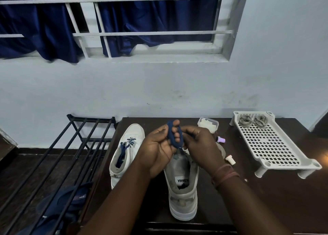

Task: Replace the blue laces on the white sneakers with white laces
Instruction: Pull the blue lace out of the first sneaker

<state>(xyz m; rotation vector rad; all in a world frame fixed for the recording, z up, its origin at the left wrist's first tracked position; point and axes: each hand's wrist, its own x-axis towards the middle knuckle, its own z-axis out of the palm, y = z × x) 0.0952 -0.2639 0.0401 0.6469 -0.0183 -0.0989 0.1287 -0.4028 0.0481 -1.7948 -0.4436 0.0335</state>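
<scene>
Two white sneakers stand on a dark table (266, 199). The left sneaker (126, 151) still carries a blue lace (125, 146) through its eyelets. The right sneaker (182, 186) stands below my hands with its tongue bare. Above it my left hand (158, 147) holds a blue lace (174, 135) wound in loops round its fingers. My right hand (200, 146) pinches the same lace from the right side. Two coiled pale laces (253, 121) lie on a white perforated plastic rack (271, 146) at the right.
A small clear box (208, 124), a purple-capped bottle (221, 139) and a small white piece (230, 160) lie between the sneakers and the rack. A black metal shoe rack (71, 154) stands left of the table, dark footwear beneath it. Behind is a wall.
</scene>
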